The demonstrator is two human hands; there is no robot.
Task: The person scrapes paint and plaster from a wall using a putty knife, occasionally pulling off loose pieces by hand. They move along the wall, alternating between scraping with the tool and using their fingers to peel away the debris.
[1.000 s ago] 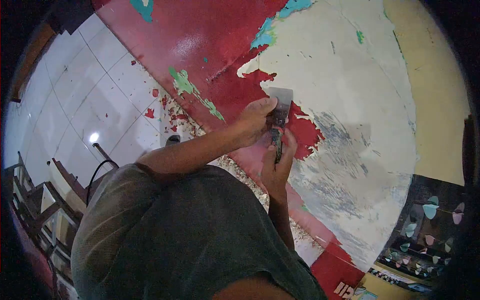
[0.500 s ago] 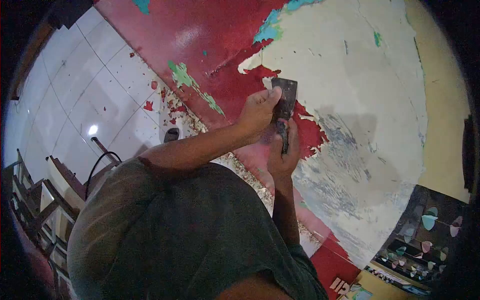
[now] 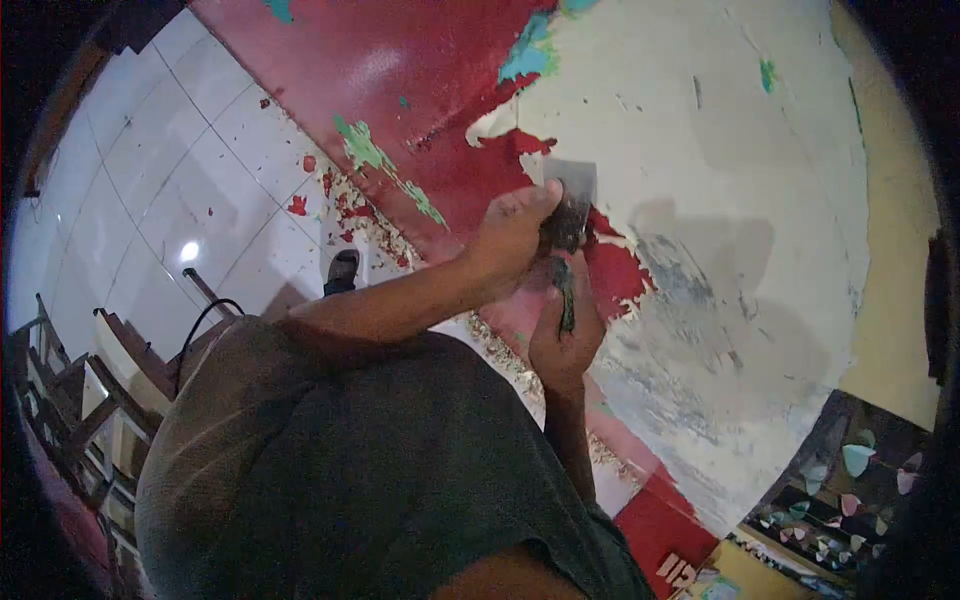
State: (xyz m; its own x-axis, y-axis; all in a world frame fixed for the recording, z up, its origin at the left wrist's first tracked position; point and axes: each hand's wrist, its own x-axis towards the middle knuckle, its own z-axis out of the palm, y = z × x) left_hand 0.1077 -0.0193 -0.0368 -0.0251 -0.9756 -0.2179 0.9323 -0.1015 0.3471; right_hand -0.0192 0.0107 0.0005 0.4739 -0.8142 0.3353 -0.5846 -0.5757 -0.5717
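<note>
A paint scraper (image 3: 574,190) with a wide, flat metal blade lies against the wall, at the torn edge between red paint (image 3: 620,270) and the pale bare patch (image 3: 690,150). My right hand (image 3: 568,335) is wrapped round its dark handle, below the blade. My left hand (image 3: 512,228) grips the blade's left side, thumb on its face and the other fingers mostly hidden. A curled paint strip (image 3: 495,122) hangs from the wall up and left of the blade.
Paint flakes (image 3: 350,205) litter the white tiled floor (image 3: 170,150) along the wall's foot. A sandalled foot (image 3: 342,268) stands there. Wooden furniture (image 3: 125,400) with a black cable (image 3: 195,335) is at the lower left. A dark panel with hanging leaf shapes (image 3: 857,458) is at the lower right.
The scraper blade has tilted and now looks lighter, catching light. Both hands have shifted slightly down the view with it. More of the foot shows, and the view has moved a little.
</note>
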